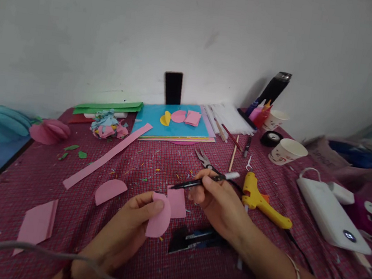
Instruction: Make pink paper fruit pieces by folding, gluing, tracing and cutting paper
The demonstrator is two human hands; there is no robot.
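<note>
Between the thumb and fingers of my left hand (134,222) is a pink paper half-circle (160,221), its rounded side toward the right. My right hand (220,203) grips a black pen (188,184), its dark tip pointing left above a pink paper square (177,204) on the cloth. The pen's other end is pale. Another pink half-circle (110,192) lies left of my left hand. Scissors (206,159) rest just beyond my right hand, their handles partly hidden by it. A yellow glue gun (263,201) lies to the right.
A long pink strip (108,156) and folded pink paper (37,222) lie at left. Behind are a blue sheet (148,116) with cut shapes and a phone (173,87) against the wall. Paper cups (288,152) and a white power bank (332,213) stand right. A grey cable (37,249) crosses the front.
</note>
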